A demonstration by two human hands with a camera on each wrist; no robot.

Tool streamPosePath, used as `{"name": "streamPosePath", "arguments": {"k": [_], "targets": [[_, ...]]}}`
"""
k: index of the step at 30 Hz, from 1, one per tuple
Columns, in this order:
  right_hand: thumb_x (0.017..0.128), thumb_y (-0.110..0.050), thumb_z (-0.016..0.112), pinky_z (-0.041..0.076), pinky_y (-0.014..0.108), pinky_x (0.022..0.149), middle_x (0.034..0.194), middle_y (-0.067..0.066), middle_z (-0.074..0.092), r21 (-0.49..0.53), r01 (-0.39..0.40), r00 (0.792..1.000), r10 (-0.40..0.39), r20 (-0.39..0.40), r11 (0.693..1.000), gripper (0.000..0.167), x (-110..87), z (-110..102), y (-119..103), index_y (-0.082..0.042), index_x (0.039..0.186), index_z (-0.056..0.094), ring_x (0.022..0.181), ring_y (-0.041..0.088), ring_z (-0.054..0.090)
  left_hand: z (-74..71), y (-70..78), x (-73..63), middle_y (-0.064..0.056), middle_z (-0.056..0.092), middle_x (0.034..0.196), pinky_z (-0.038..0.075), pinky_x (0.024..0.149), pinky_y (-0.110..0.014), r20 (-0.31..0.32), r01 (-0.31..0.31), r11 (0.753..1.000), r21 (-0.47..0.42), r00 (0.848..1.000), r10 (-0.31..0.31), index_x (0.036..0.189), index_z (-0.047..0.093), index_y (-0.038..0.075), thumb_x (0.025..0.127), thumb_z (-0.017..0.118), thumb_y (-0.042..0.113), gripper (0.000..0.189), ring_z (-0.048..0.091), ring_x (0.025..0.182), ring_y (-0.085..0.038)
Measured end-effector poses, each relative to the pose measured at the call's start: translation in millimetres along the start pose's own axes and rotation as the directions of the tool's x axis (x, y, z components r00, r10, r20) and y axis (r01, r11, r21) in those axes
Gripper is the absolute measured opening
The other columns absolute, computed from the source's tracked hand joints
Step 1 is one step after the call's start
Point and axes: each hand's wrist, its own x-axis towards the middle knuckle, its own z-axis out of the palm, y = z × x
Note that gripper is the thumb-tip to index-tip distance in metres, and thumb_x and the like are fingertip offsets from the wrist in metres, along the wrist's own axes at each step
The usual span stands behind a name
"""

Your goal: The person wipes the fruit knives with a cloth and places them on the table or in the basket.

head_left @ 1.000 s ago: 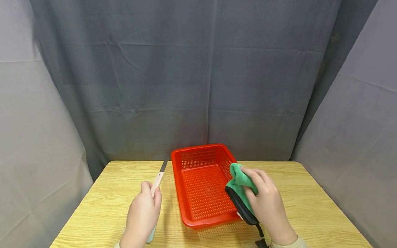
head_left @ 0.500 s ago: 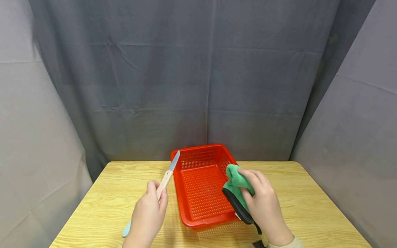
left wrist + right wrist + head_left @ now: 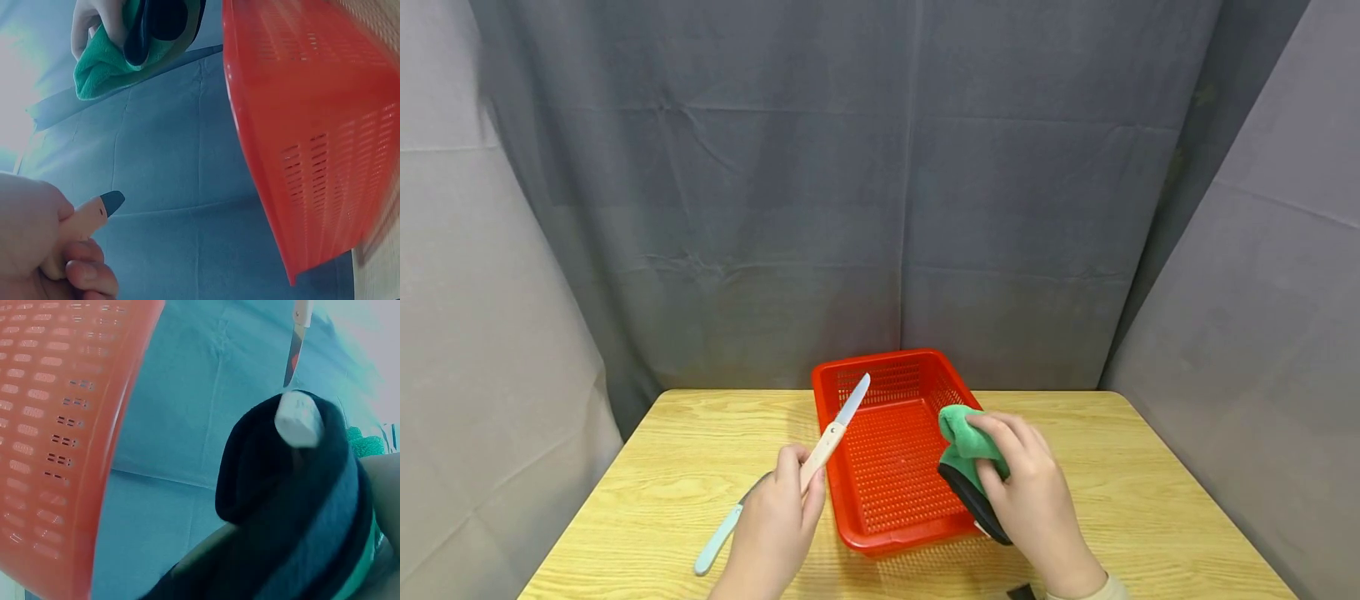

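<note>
In the head view my left hand [image 3: 778,521] grips a knife with a pale wooden handle [image 3: 822,454], its blade pointing up and overlapping the basket. Left of that hand shows a second knife with a pale blue handle [image 3: 721,537]; its blade runs in behind the hand, and I cannot tell whether the hand touches it. On the right, my right hand [image 3: 1030,492] pinches a folded green terry-cloth piece [image 3: 966,442] with black edging beside the basket's right side. The right wrist view shows its black trim [image 3: 250,456] curled into a loop, with a white tag [image 3: 300,419].
A red plastic basket [image 3: 910,537] with perforated sides stands between the hands on the wood-grain table [image 3: 1150,500]. A black strap end [image 3: 1021,592] shows at the bottom edge. Grey cloth [image 3: 775,208] hangs behind the table.
My left hand has moved right, bringing the wooden-handled knife over the basket's left side. More of the blue-handled knife shows now, farther left. The right hand with the green cloth has shifted slightly left.
</note>
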Motion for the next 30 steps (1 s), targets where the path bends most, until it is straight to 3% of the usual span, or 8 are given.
{"name": "streamPosePath", "arguments": {"k": [18,25,30], "targets": [[0.068,0.015,0.082,0.048,0.024,0.093,0.118,0.002,0.069,0.041,0.084,0.996,-0.082,-0.037,0.996,0.063,-2.4,3,-7,-0.017,0.122,0.071,0.104,0.023,0.065,11.9,6.3,-5.3,0.01,0.046,0.066,0.034,0.049,-0.016,0.009,-0.102,0.995,-0.011,0.995,0.102,0.11,0.059,0.004,0.087,0.075,0.011,0.029,0.039,0.058,-0.002],[0.073,0.012,0.076,0.042,0.014,0.099,0.118,0.006,0.069,0.09,0.08,0.997,-0.082,0.011,0.993,0.054,-5.1,4,-8,-0.014,0.12,0.071,0.105,0.026,0.063,13.1,7.6,-4.6,0.004,0.059,0.074,0.041,0.053,-0.019,0.004,-0.141,0.99,-0.018,0.99,0.141,0.112,0.062,0.004,0.087,0.075,0.01,0.029,0.045,0.062,-0.004],[0.075,0.011,0.076,0.042,0.016,0.099,0.118,0.006,0.068,0.098,0.111,0.993,-0.114,0.025,0.989,0.053,-5.7,5,-9,-0.017,0.12,0.073,0.105,0.027,0.063,14.1,8.1,-4.1,0.001,0.065,0.08,0.046,0.056,-0.021,0.008,-0.153,0.988,-0.026,0.988,0.153,0.114,0.063,0.005,0.088,0.074,0.01,0.029,0.051,0.065,-0.005]]}}
